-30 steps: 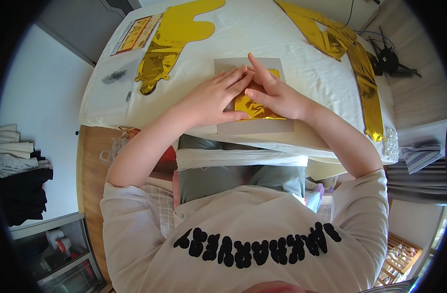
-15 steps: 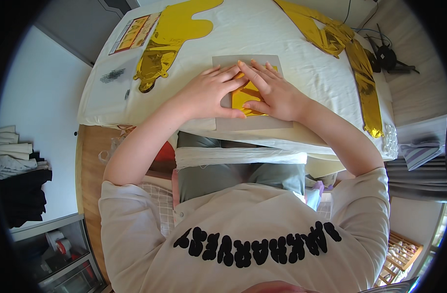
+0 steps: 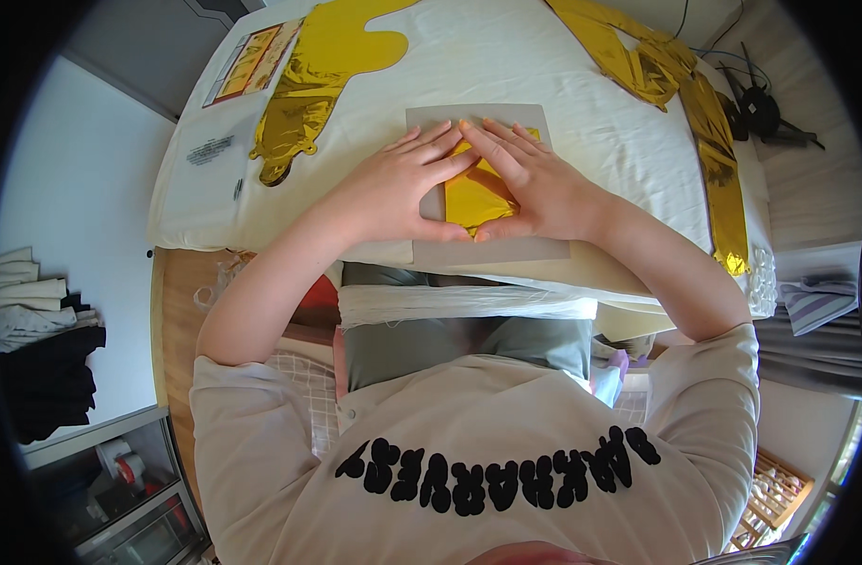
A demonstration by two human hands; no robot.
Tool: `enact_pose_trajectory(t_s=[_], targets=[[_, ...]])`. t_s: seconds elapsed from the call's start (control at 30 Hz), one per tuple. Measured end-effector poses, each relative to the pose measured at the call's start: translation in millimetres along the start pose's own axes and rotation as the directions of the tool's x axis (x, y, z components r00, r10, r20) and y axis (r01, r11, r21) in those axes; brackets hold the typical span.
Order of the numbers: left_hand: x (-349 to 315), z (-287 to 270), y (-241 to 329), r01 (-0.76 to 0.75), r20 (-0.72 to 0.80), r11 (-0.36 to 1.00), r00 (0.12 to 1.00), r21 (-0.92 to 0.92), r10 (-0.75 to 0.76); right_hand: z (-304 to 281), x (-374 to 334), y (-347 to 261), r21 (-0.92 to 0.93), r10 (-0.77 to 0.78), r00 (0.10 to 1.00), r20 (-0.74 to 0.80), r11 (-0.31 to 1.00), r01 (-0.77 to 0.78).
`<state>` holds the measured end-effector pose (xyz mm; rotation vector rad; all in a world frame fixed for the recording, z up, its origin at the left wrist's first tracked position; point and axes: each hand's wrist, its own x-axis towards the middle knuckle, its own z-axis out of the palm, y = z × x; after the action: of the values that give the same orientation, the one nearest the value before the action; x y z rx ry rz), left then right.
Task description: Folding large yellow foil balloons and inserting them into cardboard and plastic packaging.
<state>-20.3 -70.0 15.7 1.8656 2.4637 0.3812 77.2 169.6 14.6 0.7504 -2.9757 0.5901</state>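
While the left hand [image 3: 393, 196] and right hand [image 3: 549, 196] lie flat, fingers extended, thumb tips close together, the folded shiny gold foil [image 3: 476, 198] sits under them on a flat grey rectangular board [image 3: 431, 117], middle of the near edge of the white-cloth-covered desk [image 3: 487, 66]. Lobed gold foil sheet [image 3: 323, 71] toward far-left corner; long gold foil strip [image 3: 721, 179] along right edge, black router with antennas [image 3: 759, 111] just beside. Brown wood floor [image 3: 178, 301] off the left edge.

We take this for a home: garments [image 3: 54, 381] at far left, glass-fronted cabinet [image 3: 101, 446] lower left, wooden flooring [image 3: 178, 315], grey curtain [image 3: 822, 360] at right.
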Motion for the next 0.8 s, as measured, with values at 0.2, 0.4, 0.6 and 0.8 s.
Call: enact_pose_trajectory(t_s=[0.2,0.4,0.6,0.8], targets=[[-4,3,-3,0.045,-0.026,0.988,0.998,-0.147,-0.049,3,-3,-1,-0.027,-0.035,0.999,-0.033,0.999,0.034],[-5,5,0,0.035,-0.113,0.991,0.992,-0.126,-0.050,2,-3,-3,-0.148,-0.034,0.999,0.001,0.988,0.033],[-6,0,6,0.102,-0.120,0.991,0.987,-0.082,-0.111,-2,0,-7,-0.172,-0.028,0.999,0.034,0.984,0.033],[-12,-7,19,0.127,-0.182,0.986,0.977,0.104,-0.106,2,0,-3,-0.174,-0.049,0.999,0.023,0.983,0.053]])
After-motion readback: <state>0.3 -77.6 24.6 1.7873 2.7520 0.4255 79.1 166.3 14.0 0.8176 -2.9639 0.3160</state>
